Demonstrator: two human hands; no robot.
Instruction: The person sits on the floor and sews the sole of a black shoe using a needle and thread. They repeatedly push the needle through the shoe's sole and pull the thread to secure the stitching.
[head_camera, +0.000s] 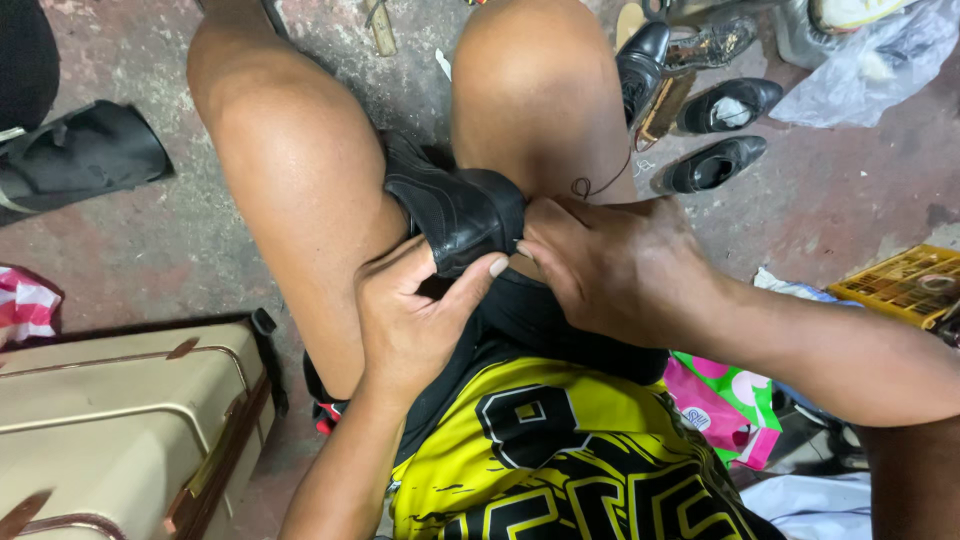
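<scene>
Rough stained concrete floor (160, 250) here, stuff scattered all round. A black leather shoe (455, 205) sits wedged between the person's knees. Left hand (415, 320) clamps its near edge, thumb on top and fingers curled under. Right hand (615, 265) is bunched tight against the shoe's right side, fingertips pinching the edge. A thin black thread (600, 185) loops just above that hand. Beige suitcase (120, 420) lower left, pink-and-green patterned bag (725, 400) by the right forearm, clear plastic bag (870, 60) top right, yellow compartment tray (900, 285) at the right edge, more black shoes (715, 135) beyond the knee.
</scene>
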